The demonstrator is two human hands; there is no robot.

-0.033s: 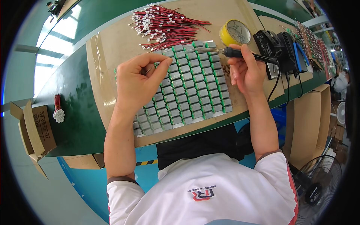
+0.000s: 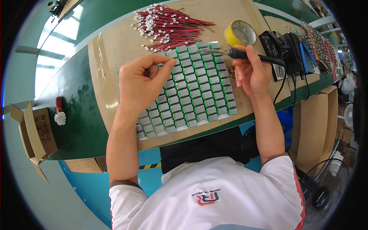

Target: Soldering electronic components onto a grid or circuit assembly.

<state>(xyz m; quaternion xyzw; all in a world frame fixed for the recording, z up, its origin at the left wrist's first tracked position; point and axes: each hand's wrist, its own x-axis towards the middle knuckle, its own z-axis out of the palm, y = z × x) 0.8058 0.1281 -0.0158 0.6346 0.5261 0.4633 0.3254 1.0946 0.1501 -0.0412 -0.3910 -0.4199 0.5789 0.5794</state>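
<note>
The right hand (image 2: pixel 253 73) has its grip closed around a soldering iron (image 2: pixel 237 53), its tip over the far edge of the grid of small grey cells (image 2: pixel 191 88). The left hand (image 2: pixel 140 82) pinches what looks like a thin, limp wire above the grid's left side; it is best held near its end.

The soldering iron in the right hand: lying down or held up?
Held up: the right hand grips the soldering iron level, its tip over the grid of small cells.
</note>
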